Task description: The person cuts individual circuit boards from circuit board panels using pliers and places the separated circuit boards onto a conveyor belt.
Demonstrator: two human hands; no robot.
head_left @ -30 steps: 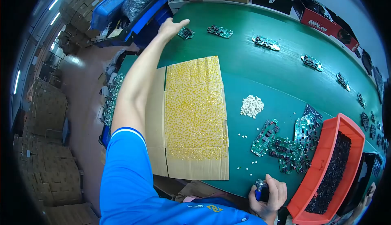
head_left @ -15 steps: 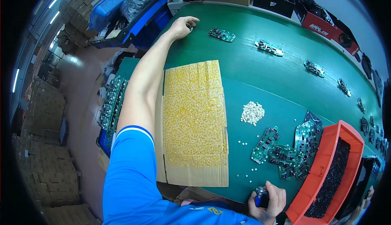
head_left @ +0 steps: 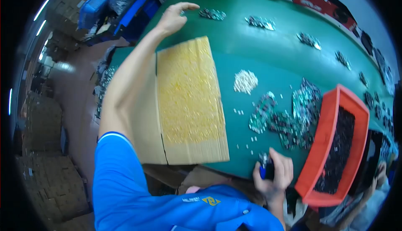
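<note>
My left hand (head_left: 173, 18) reaches to the far left of the green work table, its forefinger stretched out and thumb apart. Just beyond its fingertips lies a green circuit board (head_left: 212, 14). At the near edge, my right hand (head_left: 274, 172) is wrapped round a blue-handled tool with a metal head (head_left: 263, 170); its exact kind is unclear. Ahead of that hand lie several overlapping circuit boards (head_left: 289, 124) and a heap of small white pieces (head_left: 246, 82), with a few loose ones about. Under my left arm is a cardboard sheet (head_left: 194, 153) covered in yellow specks.
A red bin (head_left: 305, 187) of small dark parts stands at right. More boards (head_left: 260, 23) run in a spaced row along the back of the table (head_left: 234, 47). Another person's hand (head_left: 380, 173) shows at the far right. Blue crates (head_left: 136, 15) stand at upper left.
The camera view has shifted, so the table's contents sit higher and further left, with blur. My left hand remains near the same board; my right hand keeps its grip on the tool.
</note>
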